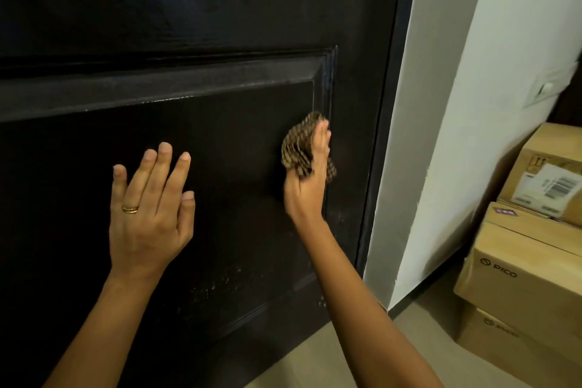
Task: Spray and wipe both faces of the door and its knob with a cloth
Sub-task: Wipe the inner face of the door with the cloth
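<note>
1. Two bare hands are at one face of the dark door [220,25], both over its lower recessed panel.
2. Left hand [148,214]: open, with fingers straight and slightly spread and the palm toward the panel. It holds nothing. Full contact with the surface cannot be confirmed. A gold ring [130,209] sits on one finger.
3. Right hand [307,186]: fingers curled round a bunched brown patterned cloth [297,148], holding it against the door. The hand is blurred.
4. Cloth position: most of it bulges out to the left of the right hand's fingers, and a small fold shows to the right of the palm. It lies on the panel, just beside the raised moulding at the panel's right edge.
5. The hands are apart, with the left one to the left of the right and slightly lower.
6. Faint pale specks show on the door below the right wrist.
7. To the right of the right hand are the dark door frame [387,104] and a white wall [456,104]. A switch plate [546,88] sits on the wall, higher than the hand.
8. Further right and lower, stacked cardboard boxes [519,261] stand on a pale floor [315,356]. One is printed "PICO".
</note>
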